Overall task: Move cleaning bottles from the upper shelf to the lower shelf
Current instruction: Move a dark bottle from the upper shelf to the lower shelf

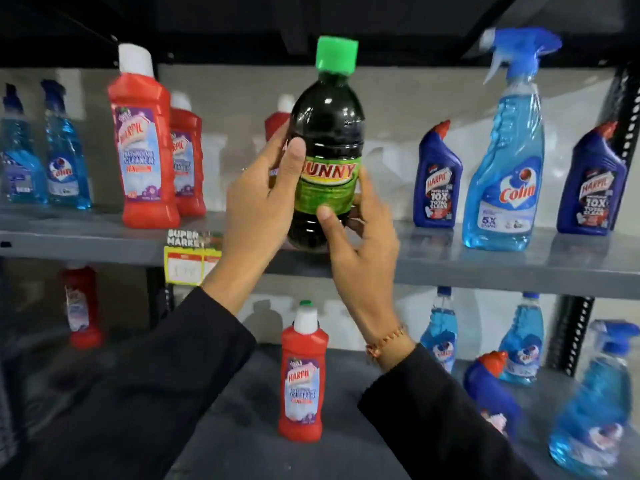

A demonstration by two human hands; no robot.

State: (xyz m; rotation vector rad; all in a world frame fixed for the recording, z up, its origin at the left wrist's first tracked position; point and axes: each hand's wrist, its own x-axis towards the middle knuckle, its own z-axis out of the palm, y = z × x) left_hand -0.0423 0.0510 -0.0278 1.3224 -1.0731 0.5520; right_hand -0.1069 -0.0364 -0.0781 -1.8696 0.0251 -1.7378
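Holding a dark bottle [325,147] with a green cap between both hands, we have it upright in the air, in front of the front edge of the upper shelf [485,268] and raised above it. Our left hand [259,202] wraps the bottle's left side, thumb pressed flat on the label. Our right hand [363,233] cups the lower right side, thumb across the front and fingers curled behind. Both hands are closed on the bottle; dark sleeves cover both arms, with a bracelet [386,341] at the right wrist.

The main risk, as we judge it, is on the way down. The bottle must clear the upper shelf's front edge, and a knock there could jolt it out of our grip. A red bottle [303,382] stands on the lower shelf [242,427] almost directly below, so lowering straight down could topple it.

Farther back on the upper shelf, red bottles [145,143] stand toward the left end. Dark blue bottles [436,178] and a tall blue spray bottle [509,150] stand toward the right end. More blue spray bottles [519,341] crowd the lower shelf's right end, some blurred.
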